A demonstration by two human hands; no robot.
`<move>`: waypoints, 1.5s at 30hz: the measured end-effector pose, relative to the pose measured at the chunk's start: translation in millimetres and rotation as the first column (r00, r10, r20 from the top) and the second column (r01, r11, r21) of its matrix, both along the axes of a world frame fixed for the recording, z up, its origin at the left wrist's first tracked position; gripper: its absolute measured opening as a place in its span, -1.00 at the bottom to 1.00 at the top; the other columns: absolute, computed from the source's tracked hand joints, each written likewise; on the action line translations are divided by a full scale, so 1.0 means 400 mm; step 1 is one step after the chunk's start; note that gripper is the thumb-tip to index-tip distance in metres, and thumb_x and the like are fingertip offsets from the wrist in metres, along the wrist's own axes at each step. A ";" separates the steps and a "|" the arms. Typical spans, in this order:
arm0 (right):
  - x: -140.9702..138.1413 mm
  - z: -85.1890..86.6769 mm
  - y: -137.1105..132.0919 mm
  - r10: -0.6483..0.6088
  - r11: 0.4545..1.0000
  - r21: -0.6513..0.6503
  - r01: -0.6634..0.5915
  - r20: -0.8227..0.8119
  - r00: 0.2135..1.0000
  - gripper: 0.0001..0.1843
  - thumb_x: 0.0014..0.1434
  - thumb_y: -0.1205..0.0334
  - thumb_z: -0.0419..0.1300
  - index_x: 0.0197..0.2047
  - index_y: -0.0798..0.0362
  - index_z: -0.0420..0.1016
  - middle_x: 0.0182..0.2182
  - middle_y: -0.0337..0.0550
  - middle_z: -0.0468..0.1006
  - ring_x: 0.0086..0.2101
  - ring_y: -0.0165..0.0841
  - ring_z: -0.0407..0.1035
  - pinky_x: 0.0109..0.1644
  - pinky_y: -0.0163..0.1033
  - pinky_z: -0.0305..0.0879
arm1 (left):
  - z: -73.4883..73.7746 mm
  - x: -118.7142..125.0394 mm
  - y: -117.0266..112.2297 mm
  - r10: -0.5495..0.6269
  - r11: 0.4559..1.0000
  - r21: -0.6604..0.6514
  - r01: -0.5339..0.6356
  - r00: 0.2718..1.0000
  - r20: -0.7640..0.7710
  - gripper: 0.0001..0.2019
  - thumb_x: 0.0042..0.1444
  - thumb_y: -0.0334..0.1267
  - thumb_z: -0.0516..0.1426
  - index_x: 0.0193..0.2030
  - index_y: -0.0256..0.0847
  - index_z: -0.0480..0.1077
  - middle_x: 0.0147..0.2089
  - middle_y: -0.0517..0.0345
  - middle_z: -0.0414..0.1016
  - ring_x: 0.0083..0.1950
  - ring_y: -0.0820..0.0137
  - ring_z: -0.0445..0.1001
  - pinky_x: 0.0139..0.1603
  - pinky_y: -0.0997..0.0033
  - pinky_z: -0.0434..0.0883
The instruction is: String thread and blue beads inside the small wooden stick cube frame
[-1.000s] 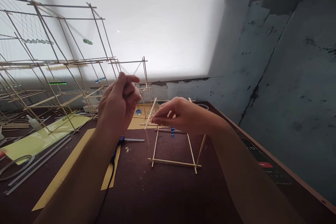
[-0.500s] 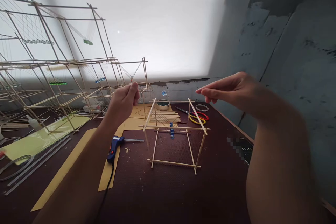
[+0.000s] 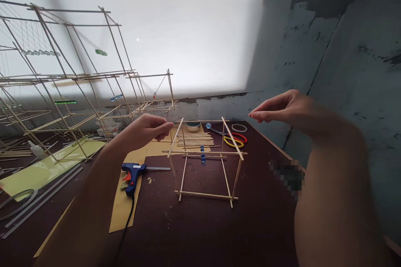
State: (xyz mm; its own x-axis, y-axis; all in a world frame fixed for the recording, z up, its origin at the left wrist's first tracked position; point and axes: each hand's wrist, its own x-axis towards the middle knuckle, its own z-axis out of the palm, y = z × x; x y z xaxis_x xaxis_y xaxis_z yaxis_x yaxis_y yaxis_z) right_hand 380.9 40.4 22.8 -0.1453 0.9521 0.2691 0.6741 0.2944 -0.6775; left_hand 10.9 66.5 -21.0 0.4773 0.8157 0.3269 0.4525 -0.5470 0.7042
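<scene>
A clear bluish glass marble (image 3: pixel 208 126) hangs in the air between my hands, above the back of a small wooden-stick frame (image 3: pixel 205 152). A very thin thread, faintly visible by my right fingertips, appears to carry it. My left hand (image 3: pixel 153 127) is closed in a pinch at the frame's upper left corner. My right hand (image 3: pixel 278 107) pinches the thread's other end, up and to the right of the frame. Inside the frame, several blue marbles (image 3: pixel 203 155) hang in a row on fine threads. Both top side sticks have pale wraps or marks.
A blue glue gun (image 3: pixel 133 177) lies on yellow card at left. Behind the frame are loose sticks (image 3: pixel 197 139), a small perforated bowl (image 3: pixel 193 125) and red-and-yellow-handled scissors (image 3: pixel 234 138). Larger stick frames (image 3: pixel 72 75) with hanging marbles fill the left side. A pixelated dark object (image 3: pixel 288 175) lies right.
My left hand has dropped and turned toward the frame's upper left corner. My right hand has shifted right and slightly down. The hanging marble has moved lower and to the right.
</scene>
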 end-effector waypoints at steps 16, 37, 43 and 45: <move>0.006 0.007 -0.003 0.031 0.992 -0.125 -0.018 0.110 0.993 -0.66 0.06 -0.06 0.36 -0.20 0.00 0.69 -0.20 -0.06 0.66 -0.06 -0.10 0.43 0.04 -0.08 0.22 | 0.006 -0.049 -0.004 -0.006 0.972 -0.234 0.005 1.000 -0.001 -0.70 0.13 -0.08 0.25 -0.55 -0.16 0.55 -0.53 0.07 0.49 -0.68 0.56 0.23 -0.73 0.59 0.11; -0.085 -0.010 0.043 0.328 0.929 -0.252 -0.269 0.231 0.916 -0.72 0.05 -0.08 0.31 -0.34 -0.05 0.65 -0.42 -0.21 0.60 -0.35 -0.29 0.41 -0.33 -0.25 0.26 | 0.010 -0.015 -0.012 0.016 1.000 -0.020 -0.018 0.996 -0.088 -0.87 0.06 -0.16 0.28 -0.38 -0.13 0.64 -0.45 0.09 0.58 -0.45 0.44 0.46 -0.50 0.56 0.32; -0.082 -0.010 0.046 0.331 0.927 -0.269 -0.262 0.259 0.907 -0.67 0.08 -0.12 0.27 -0.31 -0.05 0.67 -0.40 -0.18 0.61 -0.33 -0.26 0.44 -0.33 -0.24 0.25 | 0.004 -0.017 -0.008 -0.018 1.000 -0.021 0.016 0.994 -0.106 -0.84 0.08 -0.13 0.27 -0.34 -0.13 0.64 -0.42 0.08 0.58 -0.43 0.41 0.45 -0.46 0.50 0.34; -0.081 -0.011 0.048 0.339 0.924 -0.276 -0.265 0.267 0.902 -0.66 0.08 -0.13 0.27 -0.30 -0.05 0.67 -0.40 -0.18 0.62 -0.33 -0.25 0.44 -0.34 -0.24 0.25 | 0.003 -0.018 -0.007 -0.028 1.000 -0.015 0.026 0.993 -0.112 -0.84 0.09 -0.13 0.25 -0.32 -0.11 0.64 -0.42 0.09 0.57 -0.42 0.41 0.45 -0.45 0.49 0.35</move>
